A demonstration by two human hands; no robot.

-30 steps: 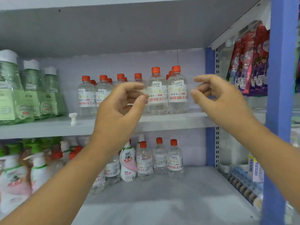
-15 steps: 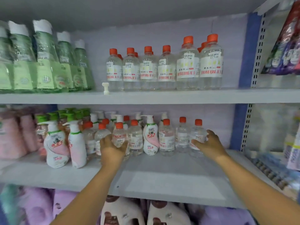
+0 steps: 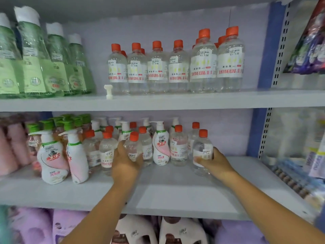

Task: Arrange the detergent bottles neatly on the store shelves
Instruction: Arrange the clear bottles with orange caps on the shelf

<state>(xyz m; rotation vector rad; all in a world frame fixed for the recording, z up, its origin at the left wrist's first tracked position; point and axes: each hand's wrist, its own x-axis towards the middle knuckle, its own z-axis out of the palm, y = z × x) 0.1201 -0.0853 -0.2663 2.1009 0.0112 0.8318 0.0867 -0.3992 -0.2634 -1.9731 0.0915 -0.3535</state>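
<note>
While each hand grips one clear, orange-capped detergent bottle on the middle shelf [image 3: 175, 196], the risk sits in the crowd around them. The left hand [image 3: 125, 162] is closed around a small bottle [image 3: 133, 148] that stands within the cluster, its fingers wrapped over the front label. The right hand [image 3: 213, 162] is closed around another bottle [image 3: 202, 152] at the outer end of the row, thumb across the white label, with bare shelf beyond the hand toward the blue upright [image 3: 255, 132].

Just beside the left hand, on its inner side, a white and pink pump bottle [image 3: 160, 147] stands touching or nearly touching its clear neighbours; on its outer side more orange-capped bottles [image 3: 106, 152] crowd close, and further out two larger pump bottles [image 3: 52, 155] lean forward. Between the two hands one more clear bottle [image 3: 178, 147] stands upright.

Judging from this, pulling the left bottle forward could drag its neighbours, since they stand packed together, and one could topple into the leaning pump bottles. The right bottle looks tilted slightly; set down askew, it could fall toward the shelf edge. Above both hands, the upper row [image 3: 175, 67] stands orderly, with a loose white pump part [image 3: 108, 91] in front.
</note>
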